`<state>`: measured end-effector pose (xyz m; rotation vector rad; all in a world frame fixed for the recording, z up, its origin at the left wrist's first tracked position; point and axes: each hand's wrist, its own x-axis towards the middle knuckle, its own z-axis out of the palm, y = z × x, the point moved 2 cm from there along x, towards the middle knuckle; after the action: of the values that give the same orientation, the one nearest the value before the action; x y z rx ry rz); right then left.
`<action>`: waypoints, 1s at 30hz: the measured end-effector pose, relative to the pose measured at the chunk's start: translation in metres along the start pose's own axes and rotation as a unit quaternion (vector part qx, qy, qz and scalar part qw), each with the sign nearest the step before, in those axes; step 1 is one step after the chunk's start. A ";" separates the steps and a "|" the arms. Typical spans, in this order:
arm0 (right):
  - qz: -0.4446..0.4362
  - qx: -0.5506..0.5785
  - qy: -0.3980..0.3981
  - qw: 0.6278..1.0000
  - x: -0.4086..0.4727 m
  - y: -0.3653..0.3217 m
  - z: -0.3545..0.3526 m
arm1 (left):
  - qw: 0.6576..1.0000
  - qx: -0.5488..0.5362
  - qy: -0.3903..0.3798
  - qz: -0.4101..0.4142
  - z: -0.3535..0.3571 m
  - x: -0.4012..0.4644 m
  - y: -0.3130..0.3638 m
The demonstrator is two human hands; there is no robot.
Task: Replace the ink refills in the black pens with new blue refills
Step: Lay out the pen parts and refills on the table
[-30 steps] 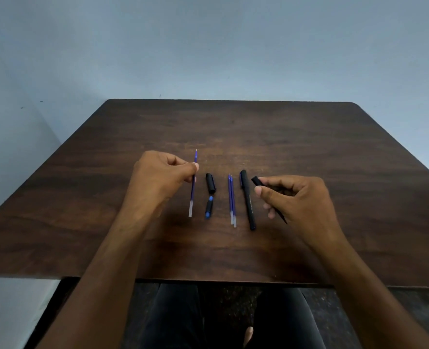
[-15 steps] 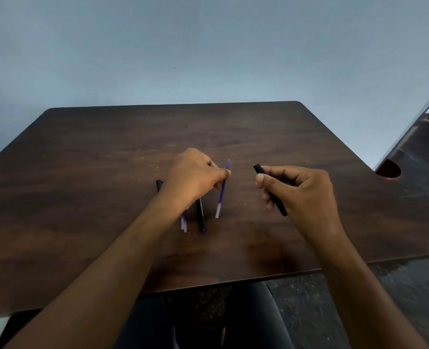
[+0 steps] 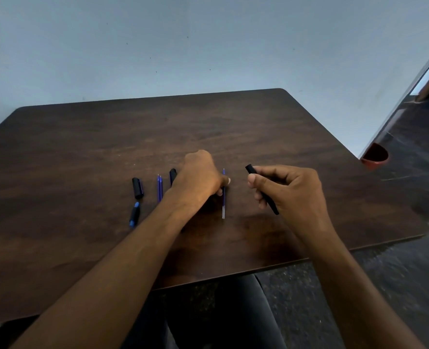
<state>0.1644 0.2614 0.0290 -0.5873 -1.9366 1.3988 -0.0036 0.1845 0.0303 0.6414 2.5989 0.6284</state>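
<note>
Now your left hand [image 3: 200, 176] pinches a blue refill [image 3: 223, 195]; your right hand [image 3: 290, 191] grips a black pen barrel [image 3: 252, 170].

The broad dark brown wooden table [image 3: 233, 127] shows streaked grain under a smooth, low-sheen finish. At centre left, the short black plastic pen cap [image 3: 137, 188] looks matt. The 2 thin blue plastic refills [image 3: 159, 187] beside it are slightly glossy. The pale blue painted wall [image 3: 183, 46] across the top is matt, with small dark specks.
</note>
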 end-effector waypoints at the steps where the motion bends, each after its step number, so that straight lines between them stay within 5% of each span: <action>1: 0.001 0.000 0.000 1.000 0.000 0.002 0.000 | 1.000 0.007 -0.003 -0.006 0.001 0.002 0.001; 14: 0.018 0.017 -0.013 1.000 0.000 0.013 0.011 | 0.999 0.022 0.031 0.011 -0.005 -0.003 -0.001; 30: 0.027 0.032 -0.084 0.996 -0.003 0.001 0.066 | 0.964 -0.212 0.112 0.116 -0.046 -0.060 -0.086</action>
<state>0.1182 0.2171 0.0137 -0.5091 -2.0105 1.5817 -0.0050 0.0704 0.0396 0.7703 2.4774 1.3566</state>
